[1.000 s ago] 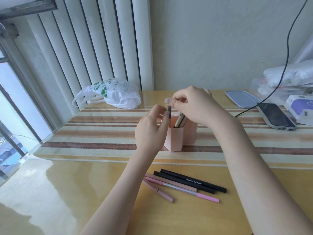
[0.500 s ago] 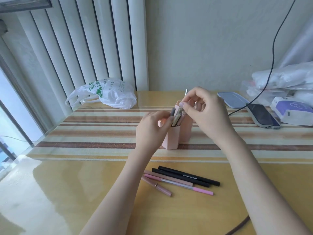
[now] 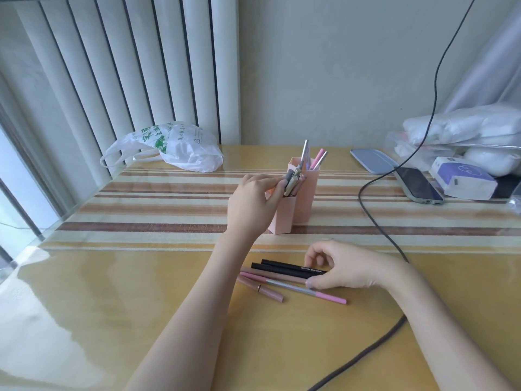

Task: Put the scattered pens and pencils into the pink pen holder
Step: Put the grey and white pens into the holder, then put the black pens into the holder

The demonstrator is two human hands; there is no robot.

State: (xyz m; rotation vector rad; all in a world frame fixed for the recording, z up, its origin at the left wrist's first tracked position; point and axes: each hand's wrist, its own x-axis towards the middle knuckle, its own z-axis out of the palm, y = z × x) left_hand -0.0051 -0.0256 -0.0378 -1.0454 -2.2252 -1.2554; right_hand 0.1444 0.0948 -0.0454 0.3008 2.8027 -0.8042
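From the head camera, the pink pen holder (image 3: 293,204) stands upright on the striped runner (image 3: 169,210), with several pens already poking out of its compartments. The left hand (image 3: 253,206) rests against its near side, fingers curled, the fingertips touching the tops of the pens in the front compartment; I cannot tell whether it actually pinches one or only steadies them.

Nearer the person, five loose pens lie in a tight row on the yellow table (image 3: 112,306): two black pens (image 3: 279,267), a tan one (image 3: 270,275), a pink-and-silver pen (image 3: 298,289) and a short mauve one (image 3: 260,289). The right hand (image 3: 344,268) is down over the right ends of the black pair, thumb (image 3: 318,282) under and fingers curved above, closing but not clearly gripping yet.

To my eye the pickup goes best by pinching one or two pens near the middle, lifting them clear of their neighbours, and tipping them upright before the holder. The left hand should brace the holder, since it looks light and could tip. The dark cable (image 3: 375,221) just beside the wrist could snag.
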